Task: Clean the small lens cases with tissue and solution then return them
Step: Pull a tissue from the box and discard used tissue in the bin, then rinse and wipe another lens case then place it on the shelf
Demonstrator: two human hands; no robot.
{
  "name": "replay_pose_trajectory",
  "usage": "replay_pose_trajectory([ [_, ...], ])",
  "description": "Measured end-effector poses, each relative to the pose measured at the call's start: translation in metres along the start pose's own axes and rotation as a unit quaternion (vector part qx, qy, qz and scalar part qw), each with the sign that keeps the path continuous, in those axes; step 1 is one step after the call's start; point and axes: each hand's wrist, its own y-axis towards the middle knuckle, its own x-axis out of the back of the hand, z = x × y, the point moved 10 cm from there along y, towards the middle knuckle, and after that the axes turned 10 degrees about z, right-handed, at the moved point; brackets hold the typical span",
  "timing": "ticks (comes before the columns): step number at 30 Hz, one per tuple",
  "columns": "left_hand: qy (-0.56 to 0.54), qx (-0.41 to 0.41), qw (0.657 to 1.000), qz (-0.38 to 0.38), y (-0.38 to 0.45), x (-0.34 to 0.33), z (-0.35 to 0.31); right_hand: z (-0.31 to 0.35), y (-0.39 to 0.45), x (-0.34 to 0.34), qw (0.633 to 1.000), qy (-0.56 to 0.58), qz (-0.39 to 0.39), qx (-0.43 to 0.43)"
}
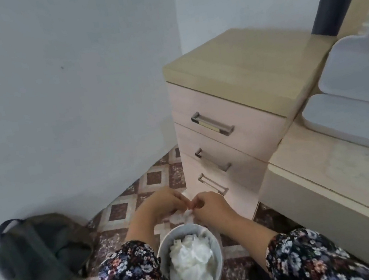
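A crumpled white tissue (181, 216) is pinched between the two hands, which are brought together fingertip to fingertip above a small round bin (213, 266). The left hand (164, 202) is curled, its fingers closed on the tissue's upper edge; the right hand (207, 205) is likewise curled, its thumb and fingers nipped on the same wad from the other side. Whether a lens case is wrapped inside the tissue cannot be told, as nothing but paper is seen between the fingers. Directly below the hands and nearer the body, the bin is seen filled with more crumpled white tissues (194, 261). Just beyond the right hand a pale drawer unit (230, 118) is stood, its lowest handle almost touching the knuckles. Farther off to the right of that hand, on a light desk top (325, 180), two grey rectangular boxes (356, 117) are laid side by side, well apart from the hands. Well out to the left of the left hand, a dark backpack (40, 257) is slumped on the patterned tile floor (126, 207) against the wall. Both forearms are covered by floral sleeves (130, 279).
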Motion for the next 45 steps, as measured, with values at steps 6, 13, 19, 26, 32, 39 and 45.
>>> replay_pose_trajectory([
  [6, 0.076, 0.096, 0.992, 0.019, 0.017, -0.014, 0.045, -0.032, 0.019, -0.04, 0.992, 0.034, 0.102, -0.063],
  [13, 0.108, 0.075, 0.991, 0.018, 0.022, -0.016, 0.037, -0.044, 0.019, -0.016, 0.993, 0.081, 0.038, -0.079],
  [19, 0.123, 0.033, 0.992, 0.005, 0.021, -0.011, 0.006, -0.021, 0.006, 0.006, 0.99, 0.14, -0.011, -0.034],
  [26, 0.157, -0.034, 0.987, -0.03, 0.012, -0.011, -0.054, 0.016, -0.022, 0.048, 0.981, 0.179, -0.064, 0.027],
  [32, 0.233, -0.066, 0.968, -0.059, -0.007, -0.013, -0.101, 0.032, -0.046, 0.067, 0.976, 0.181, -0.083, 0.086],
  [39, 0.276, -0.089, 0.955, -0.06, -0.041, -0.027, -0.161, 0.062, -0.095, 0.106, 0.964, 0.073, -0.167, 0.193],
  [45, 0.32, -0.141, 0.934, -0.079, -0.068, -0.055, -0.221, 0.073, -0.151, 0.147, 0.93, -0.057, -0.261, 0.251],
])
